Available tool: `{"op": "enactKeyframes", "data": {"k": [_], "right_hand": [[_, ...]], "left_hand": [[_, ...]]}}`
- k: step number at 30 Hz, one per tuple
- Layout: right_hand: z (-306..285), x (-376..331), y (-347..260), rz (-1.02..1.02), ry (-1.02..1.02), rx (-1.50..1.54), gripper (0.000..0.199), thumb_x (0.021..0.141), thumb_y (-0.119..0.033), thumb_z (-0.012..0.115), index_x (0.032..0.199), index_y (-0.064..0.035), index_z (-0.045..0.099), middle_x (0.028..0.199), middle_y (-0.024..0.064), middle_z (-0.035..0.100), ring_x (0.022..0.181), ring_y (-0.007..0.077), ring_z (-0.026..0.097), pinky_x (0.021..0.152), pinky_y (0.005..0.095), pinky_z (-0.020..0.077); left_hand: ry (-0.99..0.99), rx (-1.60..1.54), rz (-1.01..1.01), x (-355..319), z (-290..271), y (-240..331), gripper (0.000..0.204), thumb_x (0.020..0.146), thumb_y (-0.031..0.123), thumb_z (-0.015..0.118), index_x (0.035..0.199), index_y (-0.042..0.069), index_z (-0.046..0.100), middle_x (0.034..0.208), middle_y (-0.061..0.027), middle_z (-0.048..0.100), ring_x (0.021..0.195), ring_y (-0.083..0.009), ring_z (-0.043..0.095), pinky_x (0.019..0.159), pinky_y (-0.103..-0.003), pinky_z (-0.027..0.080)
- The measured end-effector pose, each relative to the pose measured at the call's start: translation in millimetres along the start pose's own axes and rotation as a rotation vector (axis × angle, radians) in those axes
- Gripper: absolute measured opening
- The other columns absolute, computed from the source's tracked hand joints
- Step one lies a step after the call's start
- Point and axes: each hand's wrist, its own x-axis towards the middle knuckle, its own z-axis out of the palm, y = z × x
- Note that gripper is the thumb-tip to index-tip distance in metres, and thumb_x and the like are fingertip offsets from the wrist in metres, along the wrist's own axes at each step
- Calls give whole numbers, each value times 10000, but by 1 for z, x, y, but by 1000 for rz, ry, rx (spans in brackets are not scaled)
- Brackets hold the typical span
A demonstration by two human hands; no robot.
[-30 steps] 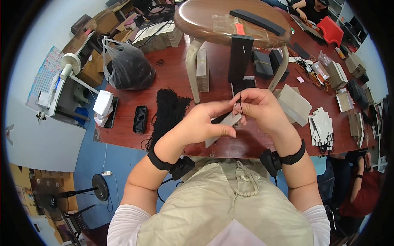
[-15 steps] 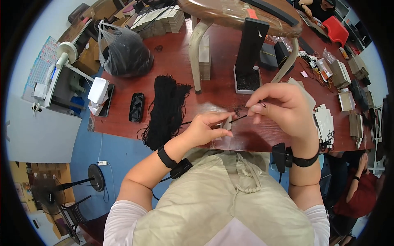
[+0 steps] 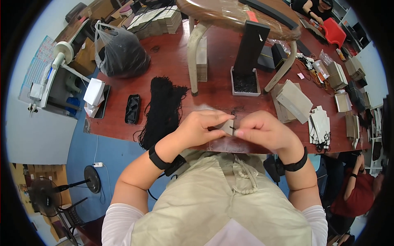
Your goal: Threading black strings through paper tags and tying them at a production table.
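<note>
Head view: above the near edge of a red-brown table, the left hand spans a small grey card piece between its parted thumb and forefinger, holding it. The right hand, fingers pinched together, sits just beside the card's right edge, seemingly gripping a short black cord. The left fingers hide much of the card, so its long axis is unclear; the cord's far end is hidden.

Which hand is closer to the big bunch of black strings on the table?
Left. The left hand is just to the right of the bunch of black strings; the right hand is farther right, beyond the left hand.
</note>
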Motion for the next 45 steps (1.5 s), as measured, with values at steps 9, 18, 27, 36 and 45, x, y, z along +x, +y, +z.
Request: {"op": "enactKeyframes", "data": {"k": [9,18,27,36,45], "right_hand": [[5,-9,44,-36,348,-251,184,855,-202,651,857,-25,598,640,56,578,610,90,534,551,254,423],[-8,-74,64,146,433,20,49,815,-51,613,781,-21,595,654,-13,555,538,41,484,453,207,371],[-88,-269,111,-350,1191,434,109,910,-140,509,876,-38,491,622,-2,446,459,72,362,425,184,309],[-98,-232,125,369,1768,-1161,234,893,-223,605,925,8,616,892,75,616,798,182,579,727,305,465],[6,-27,79,-186,568,-571,165,768,-105,697,885,-7,632,861,110,608,696,215,602,639,298,483]], "left_hand": [[-109,499,143,28,-7,35,426,690,91,711,1109,78,635,885,-55,621,800,-250,596,674,-357,492],[-183,404,172,14,12,22,421,737,132,697,1144,73,606,992,-70,592,929,-282,563,793,-403,460],[-70,633,-81,-29,-67,-42,117,731,127,703,818,63,660,775,-86,632,756,-282,601,707,-371,480],[-305,490,-149,-39,-10,-43,140,728,160,720,816,87,637,864,-58,594,895,-261,548,792,-375,435],[-111,313,-174,-22,-1,-39,133,746,120,705,777,46,600,781,-91,579,776,-287,557,731,-383,447]]}}
